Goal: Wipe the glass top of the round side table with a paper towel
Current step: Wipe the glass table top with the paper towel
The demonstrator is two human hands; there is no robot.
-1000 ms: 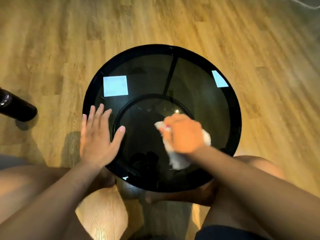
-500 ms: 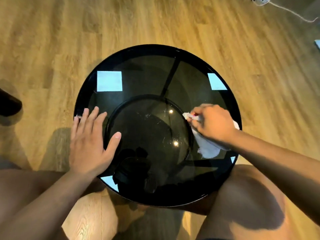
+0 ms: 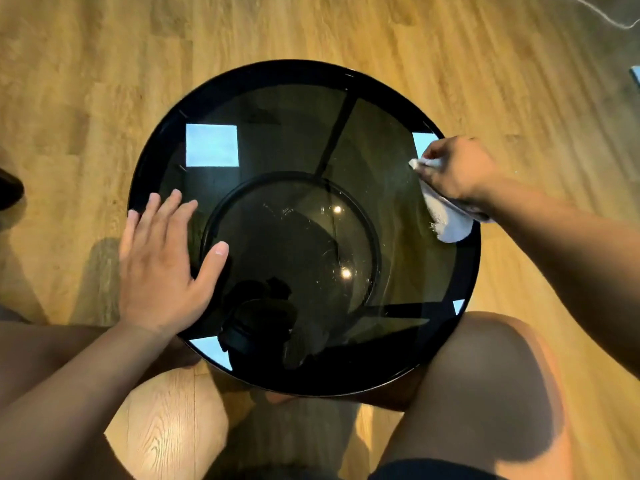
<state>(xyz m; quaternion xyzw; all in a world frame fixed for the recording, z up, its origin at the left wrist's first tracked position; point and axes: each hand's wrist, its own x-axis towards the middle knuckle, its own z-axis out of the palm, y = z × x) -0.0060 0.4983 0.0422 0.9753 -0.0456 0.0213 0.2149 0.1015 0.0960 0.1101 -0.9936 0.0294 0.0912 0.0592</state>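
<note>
Glass, dark and smoky, forms the top [image 3: 277, 133] of the round side table [image 3: 239, 76], which stands close in front of us with our right knee [image 3: 491, 368] tucked against its near right rim, so both arms reach it without stretching. We lay our left hand [image 3: 162, 268] flat on the table's left side, fingers straight and slightly spread, thumb angled toward the centre. It grips nothing, and we judge it is there to steady the table against the push of wiping. Our right hand [image 3: 457, 168] sits at the table's far right edge, fingers curled round a bunched white paper towel [image 3: 448, 220]. The towel is pressed to the glass, one corner poking out past the fingertips and the loose bulk trailing from under the wrist along the right rim. Bunching it likely gives us a firm pad instead of a limp sheet, and working right at the black rim suits the seam where glass meets frame. Faint scratches or smears show near the table's centre, inside the lower ring [image 3: 376, 244] seen through the glass, so we judge the job only partway done. Wooden floor [image 3: 104, 81] surrounds the table.
</note>
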